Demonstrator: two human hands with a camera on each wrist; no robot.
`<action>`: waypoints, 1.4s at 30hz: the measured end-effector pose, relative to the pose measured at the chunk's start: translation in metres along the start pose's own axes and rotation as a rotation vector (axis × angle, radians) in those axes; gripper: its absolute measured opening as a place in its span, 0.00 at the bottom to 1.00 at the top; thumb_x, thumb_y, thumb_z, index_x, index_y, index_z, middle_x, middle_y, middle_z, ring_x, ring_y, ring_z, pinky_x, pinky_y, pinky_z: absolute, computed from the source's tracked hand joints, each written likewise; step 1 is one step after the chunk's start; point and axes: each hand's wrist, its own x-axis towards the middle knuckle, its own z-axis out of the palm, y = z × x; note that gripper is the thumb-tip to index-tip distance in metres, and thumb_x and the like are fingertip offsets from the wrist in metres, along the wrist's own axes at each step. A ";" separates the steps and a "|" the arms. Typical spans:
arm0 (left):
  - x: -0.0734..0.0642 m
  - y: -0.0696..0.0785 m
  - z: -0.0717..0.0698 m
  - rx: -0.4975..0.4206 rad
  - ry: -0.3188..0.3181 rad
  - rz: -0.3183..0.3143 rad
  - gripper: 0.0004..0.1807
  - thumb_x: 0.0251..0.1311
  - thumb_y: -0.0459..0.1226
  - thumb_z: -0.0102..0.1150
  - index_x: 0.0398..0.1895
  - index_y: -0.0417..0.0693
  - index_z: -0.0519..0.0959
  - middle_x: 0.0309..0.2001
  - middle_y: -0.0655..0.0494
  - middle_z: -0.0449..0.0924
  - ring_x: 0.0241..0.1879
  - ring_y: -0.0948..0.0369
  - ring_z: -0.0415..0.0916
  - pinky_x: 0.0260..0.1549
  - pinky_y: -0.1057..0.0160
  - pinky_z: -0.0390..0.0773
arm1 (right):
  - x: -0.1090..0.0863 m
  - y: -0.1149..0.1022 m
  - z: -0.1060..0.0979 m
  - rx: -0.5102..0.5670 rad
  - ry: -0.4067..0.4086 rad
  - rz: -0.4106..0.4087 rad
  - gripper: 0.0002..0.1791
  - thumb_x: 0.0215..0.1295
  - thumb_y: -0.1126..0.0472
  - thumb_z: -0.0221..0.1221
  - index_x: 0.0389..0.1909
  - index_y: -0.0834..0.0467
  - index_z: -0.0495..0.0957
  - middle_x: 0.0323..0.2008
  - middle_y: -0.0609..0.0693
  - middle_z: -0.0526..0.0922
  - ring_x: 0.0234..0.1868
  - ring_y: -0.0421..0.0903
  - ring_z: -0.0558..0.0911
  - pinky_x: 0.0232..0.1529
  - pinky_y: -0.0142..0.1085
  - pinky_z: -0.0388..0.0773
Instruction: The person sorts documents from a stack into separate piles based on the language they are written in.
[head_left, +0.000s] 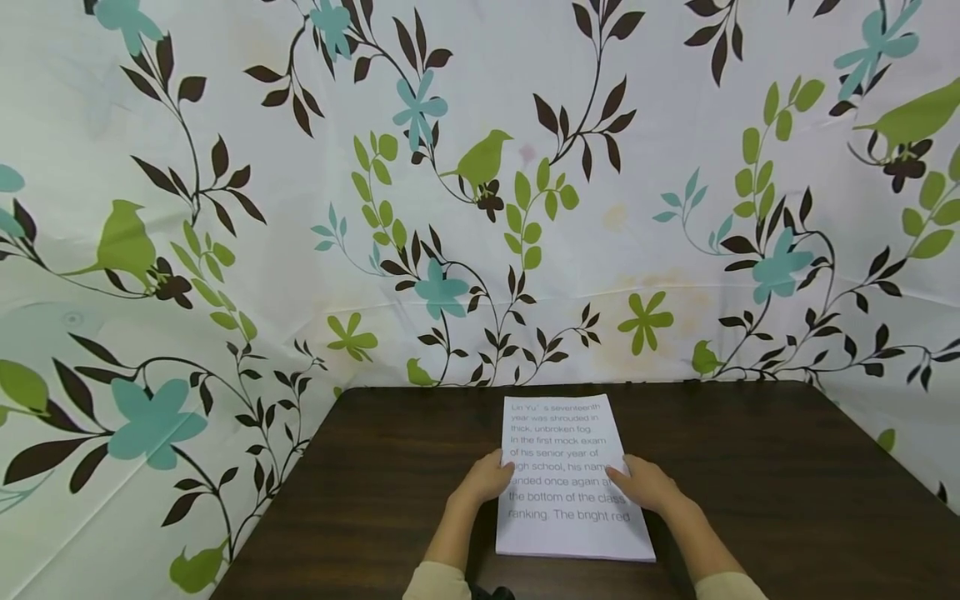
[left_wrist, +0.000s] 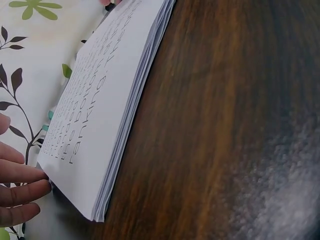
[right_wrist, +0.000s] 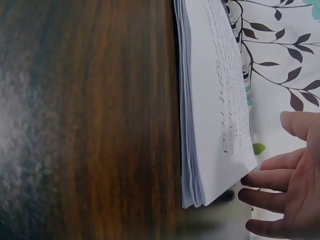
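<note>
A stack of white printed paper [head_left: 562,533] lies on the dark wooden table, its large text facing up. At its left edge is my left hand [head_left: 483,479], and at its right edge my right hand [head_left: 648,485]. In the left wrist view the fingers [left_wrist: 22,192] are extended, with the tips at the side of the paper stack [left_wrist: 100,165]. In the right wrist view the fingers [right_wrist: 270,200] are spread and fairly straight beside the paper stack [right_wrist: 215,175], the thumb raised apart from it. Several slightly uneven sheet layers show along the near edge.
The dark wooden table [head_left: 375,483] extends to both sides of the stack. Behind it hangs a white cloth [head_left: 480,267] printed with leaves, flowers and birds. A small black object [head_left: 491,593] shows at the bottom edge of the head view.
</note>
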 end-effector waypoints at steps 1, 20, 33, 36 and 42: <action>0.000 0.001 -0.001 0.008 0.000 0.006 0.20 0.59 0.36 0.42 0.50 0.28 0.66 0.42 0.40 0.72 0.44 0.47 0.68 0.44 0.48 0.65 | 0.000 -0.001 0.000 -0.001 0.001 -0.005 0.37 0.60 0.46 0.46 0.51 0.79 0.60 0.48 0.73 0.66 0.50 0.67 0.65 0.45 0.57 0.61; -0.005 0.011 -0.003 0.062 -0.004 0.032 0.26 0.60 0.41 0.41 0.53 0.26 0.63 0.52 0.34 0.64 0.53 0.43 0.60 0.50 0.48 0.60 | -0.001 -0.013 0.002 -0.020 0.027 -0.035 0.36 0.60 0.48 0.48 0.51 0.79 0.59 0.49 0.73 0.65 0.51 0.67 0.64 0.46 0.55 0.62; -0.002 0.005 0.003 -0.131 0.173 0.033 0.22 0.55 0.33 0.49 0.49 0.23 0.64 0.42 0.31 0.71 0.44 0.42 0.69 0.39 0.49 0.70 | 0.002 -0.013 0.005 0.150 0.261 -0.082 0.23 0.56 0.64 0.52 0.46 0.78 0.65 0.41 0.72 0.71 0.42 0.63 0.72 0.39 0.51 0.69; 0.000 0.001 0.005 -0.226 0.229 0.032 0.21 0.52 0.30 0.51 0.47 0.22 0.66 0.36 0.34 0.75 0.37 0.47 0.74 0.31 0.54 0.74 | 0.003 -0.011 0.006 0.271 0.303 -0.043 0.20 0.53 0.67 0.53 0.44 0.77 0.67 0.34 0.67 0.75 0.32 0.56 0.76 0.31 0.44 0.73; 0.002 -0.006 0.010 -0.370 0.276 -0.003 0.19 0.47 0.26 0.51 0.43 0.21 0.68 0.28 0.43 0.77 0.26 0.56 0.75 0.20 0.62 0.76 | 0.002 -0.008 0.007 0.440 0.302 0.063 0.15 0.51 0.69 0.53 0.38 0.76 0.70 0.22 0.55 0.74 0.21 0.45 0.73 0.20 0.35 0.69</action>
